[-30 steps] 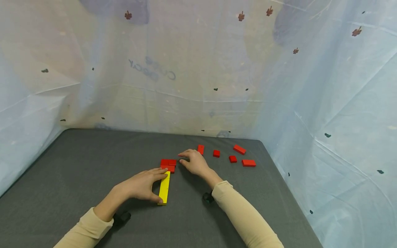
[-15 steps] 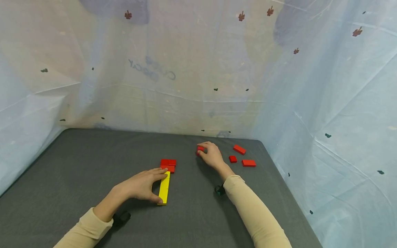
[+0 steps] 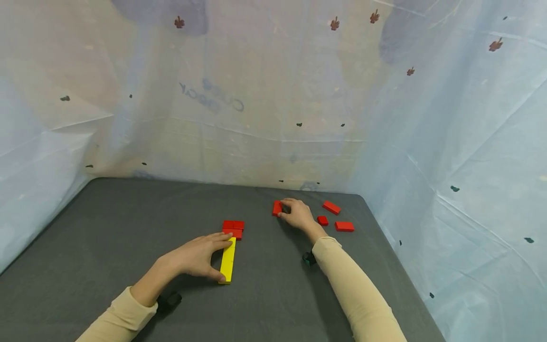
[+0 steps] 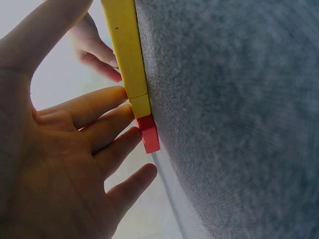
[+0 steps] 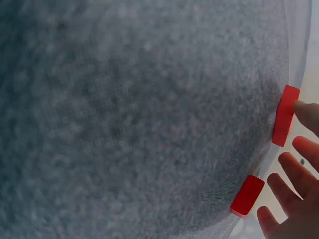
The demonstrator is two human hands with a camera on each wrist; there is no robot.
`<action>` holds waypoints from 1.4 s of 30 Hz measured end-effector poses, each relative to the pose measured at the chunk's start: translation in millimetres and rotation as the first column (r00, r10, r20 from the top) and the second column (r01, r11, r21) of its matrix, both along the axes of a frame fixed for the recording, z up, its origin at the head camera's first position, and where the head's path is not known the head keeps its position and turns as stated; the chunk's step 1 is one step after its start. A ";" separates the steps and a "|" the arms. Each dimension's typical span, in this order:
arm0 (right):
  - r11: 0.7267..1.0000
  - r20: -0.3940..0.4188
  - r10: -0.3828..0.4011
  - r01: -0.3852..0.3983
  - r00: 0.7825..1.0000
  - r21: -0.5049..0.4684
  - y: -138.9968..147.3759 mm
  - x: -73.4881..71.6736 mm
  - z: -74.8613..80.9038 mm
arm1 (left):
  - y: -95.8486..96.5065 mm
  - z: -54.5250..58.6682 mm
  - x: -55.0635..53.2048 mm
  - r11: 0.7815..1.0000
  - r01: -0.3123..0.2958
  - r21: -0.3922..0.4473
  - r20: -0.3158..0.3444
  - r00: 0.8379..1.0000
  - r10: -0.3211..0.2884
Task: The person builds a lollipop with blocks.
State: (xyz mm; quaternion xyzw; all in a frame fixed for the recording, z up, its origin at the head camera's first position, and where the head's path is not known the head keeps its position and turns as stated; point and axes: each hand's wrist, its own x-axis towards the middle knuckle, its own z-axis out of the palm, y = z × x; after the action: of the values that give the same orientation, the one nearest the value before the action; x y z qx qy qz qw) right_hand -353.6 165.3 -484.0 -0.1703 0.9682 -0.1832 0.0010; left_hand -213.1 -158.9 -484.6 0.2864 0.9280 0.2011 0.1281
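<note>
My left hand [image 3: 194, 256] spans a long yellow bar [image 3: 228, 261] on the dark table, thumb at its near end and fingertips at its far end. In the left wrist view its fairly straight fingers touch the bar and a red block [image 4: 148, 134] beyond it. Several red blocks [image 3: 233, 228] lie together at the bar's far end. My right hand [image 3: 299, 216] is by an oblong red block [image 3: 277, 208] further back, fingertips at its right side. In the right wrist view the fingers are spread, the thumb appearing to touch one red block [image 5: 285, 117]; another [image 5: 247, 195] lies near the fingers.
Right of the right hand lie a small square red block [image 3: 322, 221] and two oblong red blocks, one behind [image 3: 331, 207] and one in front [image 3: 344, 226]. Pale plastic sheeting [image 3: 265, 95] hangs behind and beside the grey-black table [image 3: 141, 213].
My right hand has moved right and back from beside the red group to the oblong block, now hiding a small red block. The left hand stays on the yellow bar.
</note>
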 end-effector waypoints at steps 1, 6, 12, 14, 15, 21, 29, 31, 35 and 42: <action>1.000 0.003 0.005 -0.005 1.000 0.009 0.7 0.1 0.0 | 0.4 -0.1 -0.2 1.000 0.002 0.001 0.000 1.000 -0.002; 0.999 0.020 0.014 -0.015 1.000 0.032 2.8 -0.5 0.6 | 1.8 -0.4 -0.6 1.000 0.011 -0.001 -0.007 1.000 -0.011; 0.999 0.006 0.015 -0.015 1.000 0.028 3.7 -1.6 0.5 | 1.7 0.1 -1.0 1.000 0.012 0.004 -0.016 1.000 -0.012; 1.000 -0.001 0.013 -0.013 1.000 0.015 3.3 -1.3 1.1 | 1.6 0.2 -1.2 1.000 0.012 0.007 -0.014 1.000 -0.012; 1.000 -0.005 0.014 -0.014 1.000 0.010 3.0 -1.0 1.1 | 1.5 0.1 -1.3 1.000 0.012 0.007 -0.012 1.000 -0.012; 0.999 -0.039 0.035 -0.036 0.999 -0.019 -4.1 2.4 -0.4 | 0.9 -1.0 -2.6 1.000 0.008 -0.005 -0.008 1.000 -0.008; 0.989 -0.061 0.066 -0.074 0.996 -0.126 -31.0 8.4 3.6 | -0.2 -0.4 -2.6 1.000 -0.019 -0.022 -0.001 1.000 0.019; 0.986 -0.052 0.079 -0.086 0.995 -0.142 -39.4 9.9 3.7 | -0.3 -0.4 -2.5 0.999 -0.024 -0.026 0.005 1.000 0.024; 0.976 -0.040 0.116 -0.121 0.992 -0.179 -56.9 14.6 4.7 | -0.1 -0.6 -1.6 0.999 -0.033 -0.031 0.010 0.999 0.034; 0.962 -0.031 0.169 -0.172 0.985 -0.212 -84.1 21.8 8.4 | 1.0 0.1 0.1 0.999 -0.031 -0.024 -0.009 0.999 0.031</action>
State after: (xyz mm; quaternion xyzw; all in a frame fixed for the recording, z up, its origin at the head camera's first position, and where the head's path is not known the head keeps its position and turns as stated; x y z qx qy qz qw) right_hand -331.8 81.3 -475.7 -0.2532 0.9246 -0.2846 -0.0079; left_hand -213.1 -157.9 -484.5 0.2712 0.9352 0.1907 0.1246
